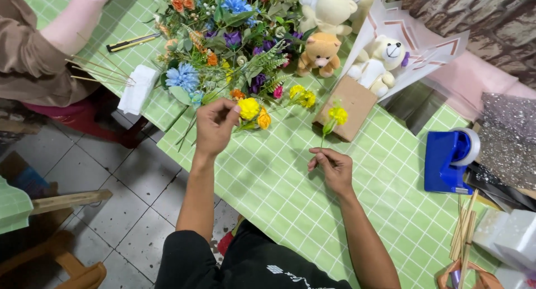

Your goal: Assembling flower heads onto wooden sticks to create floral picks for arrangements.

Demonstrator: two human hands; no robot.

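While the left hand [215,124] pinches a yellow flower [249,108] off the far flower pile [223,38], the right hand [333,169] grips 1 yellow sprig [337,116] upright by its stem, above the counter [279,177].

Both hands forward, left [215,124] fingers curled pinching, right [333,167] lower, fingertips pinched.

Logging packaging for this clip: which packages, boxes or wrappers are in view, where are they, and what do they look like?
Brown cardboard box: table centre, flat, rectangular.
Wrapping paper: top right around the white teddy bear, pale pink with reddish lines.
White boxes: bottom right corner, glossy.
No screens or signs visible.
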